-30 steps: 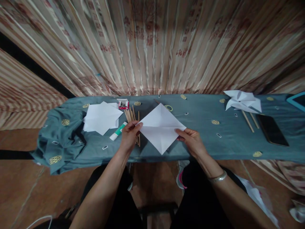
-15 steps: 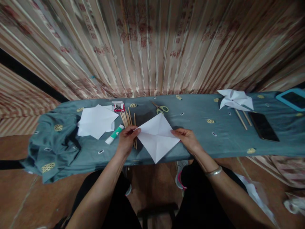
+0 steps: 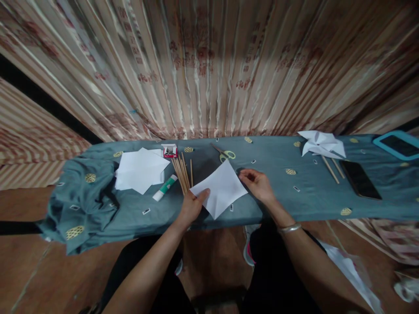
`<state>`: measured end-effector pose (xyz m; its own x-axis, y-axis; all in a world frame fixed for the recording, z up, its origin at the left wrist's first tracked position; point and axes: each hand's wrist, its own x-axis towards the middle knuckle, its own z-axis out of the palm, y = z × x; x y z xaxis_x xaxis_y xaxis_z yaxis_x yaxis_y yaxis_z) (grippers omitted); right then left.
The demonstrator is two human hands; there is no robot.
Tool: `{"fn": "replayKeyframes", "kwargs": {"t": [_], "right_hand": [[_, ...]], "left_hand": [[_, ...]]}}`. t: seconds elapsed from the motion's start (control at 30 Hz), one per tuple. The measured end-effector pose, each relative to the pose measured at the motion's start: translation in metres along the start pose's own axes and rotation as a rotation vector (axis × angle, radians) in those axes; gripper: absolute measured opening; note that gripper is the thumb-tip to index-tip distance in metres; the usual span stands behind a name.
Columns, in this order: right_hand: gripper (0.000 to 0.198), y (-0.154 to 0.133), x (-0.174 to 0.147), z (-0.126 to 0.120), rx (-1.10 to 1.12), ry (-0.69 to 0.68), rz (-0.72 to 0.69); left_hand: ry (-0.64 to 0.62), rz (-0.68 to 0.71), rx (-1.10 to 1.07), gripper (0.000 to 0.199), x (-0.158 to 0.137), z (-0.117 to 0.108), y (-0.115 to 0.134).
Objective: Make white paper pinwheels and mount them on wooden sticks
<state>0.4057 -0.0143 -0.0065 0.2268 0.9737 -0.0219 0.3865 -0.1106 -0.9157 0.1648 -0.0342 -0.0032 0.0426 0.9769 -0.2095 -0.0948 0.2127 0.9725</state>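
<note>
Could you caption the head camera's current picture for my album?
Left hand holding a white sheet, right hand close beside it, with a paper pinwheel on the blue-green cloth.

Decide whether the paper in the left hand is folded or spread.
Spread: the paper in the left hand shows four corners standing apart around one broad white face.

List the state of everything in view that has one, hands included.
Left hand: gripping the sheet, thumb on top
Right hand: fingers curled, not gripping the sheet
White sheet: creased, bowed
Small box: open, metal bits inside
Glue stick: lying down
Scissors: lying flat, blades unclear
Pinwheel: folded
Phone: screen dark
Blue-framed tablet: screen dark
</note>
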Motion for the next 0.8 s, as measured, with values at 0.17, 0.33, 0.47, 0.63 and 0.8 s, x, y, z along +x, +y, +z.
{"fn": "replayKeyframes", "kwargs": {"t": [0.17,0.33,0.47,0.63,0.8], "right_hand": [[0.035,-0.039,0.042,0.016,-0.69,-0.047,-0.254],[0.035,-0.062,0.079,0.041,-0.865,-0.176,-0.204],[0.032,-0.061,0.08,0.048,-0.939,-0.239,-0.114],[0.026,-0.051,0.056,0.025,-0.874,-0.23,-0.002],[0.033,-0.03,0.008,-0.005,-0.535,-0.246,0.087]], "left_hand": [[0.034,0.043,0.035,0.028,0.006,-0.016,0.016],[0.117,0.073,-0.011,0.027,0.008,-0.027,0.028],[0.172,0.088,-0.062,0.027,0.009,-0.034,0.03],[0.245,0.095,-0.221,0.034,0.015,-0.039,0.03],[0.321,0.08,-0.399,0.045,0.018,-0.035,0.036]]}}
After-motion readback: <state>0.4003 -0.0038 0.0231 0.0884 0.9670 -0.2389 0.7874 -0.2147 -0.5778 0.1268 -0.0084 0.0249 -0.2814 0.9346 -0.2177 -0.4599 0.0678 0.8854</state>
